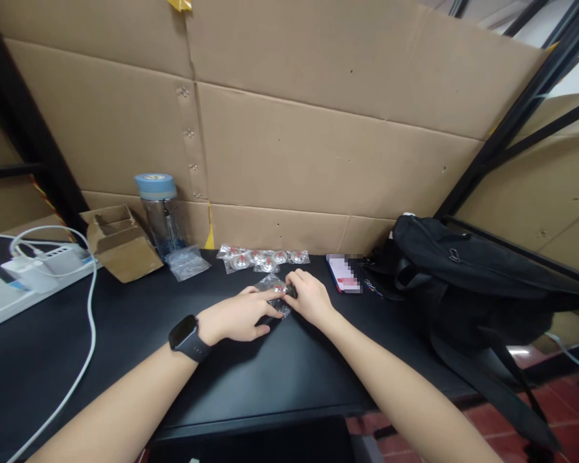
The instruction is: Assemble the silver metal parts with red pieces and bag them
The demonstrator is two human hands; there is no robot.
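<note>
A clear plastic packet (270, 281) with a small red mark lies on the black table at the centre. My left hand (244, 314), with a dark watch on its wrist, rests on the packet, its fingers apart and stretched over it. At the packet's right side, my right hand (309, 297) has its fingers curled together round a small dark thing (290, 292) that I cannot make out. Just behind my hands lies a row of several small clear packets (269, 262) with red marks.
Left of the packets are crumpled clear plastic (187, 262), a blue-lidded bottle (159, 215), an open cardboard box (123, 247) and a power strip (48, 273) with a white cable. A phone (342, 273) and a black backpack (463, 276) lie right. Cardboard (289, 141) stands behind.
</note>
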